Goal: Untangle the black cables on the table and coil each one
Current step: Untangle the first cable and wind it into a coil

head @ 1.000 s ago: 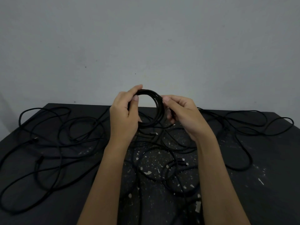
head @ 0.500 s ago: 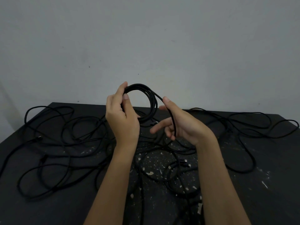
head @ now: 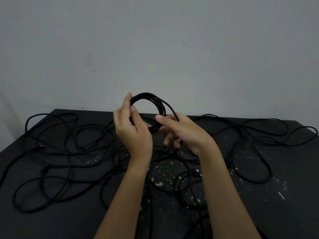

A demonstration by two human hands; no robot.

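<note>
**Inspector:** Where is the work item, and which hand has it?

**Operator:** I see the coil [head: 156,100] raised above the table [head: 284,213], standing on edge with its open face towards the camera. The left hand [head: 133,135] grips the coil's left arc. Its thumb [head: 133,109] presses on the near side, the fingers curl round behind, and the forefinger lies up along the bundle.

**Inspector:** And the right?

**Operator:** The right hand [head: 188,133] sits just right of the coil, a little below its top. One feed strand [head: 171,110] leaves the coil's upper right, slopes down across the crook of that thumb and passes out under the palm. The fingers are loosely curled round it. How firm that hold is, I cannot tell.

**Inspector:** What relation governs the next lap?

**Operator:** In my judgement, the strand's long axis runs down and away to the right of the coil. The right hand is the nearer one, so it would have to carry the strand up and leftward over the coil's top to the left thumb. Below the coil the slack drops into the cable tangle [head: 74,153], which spreads to the left and right of the coil. A plug [head: 196,172] lies below and right of it. Risk noted: a snag there would drag on the lap.
</note>
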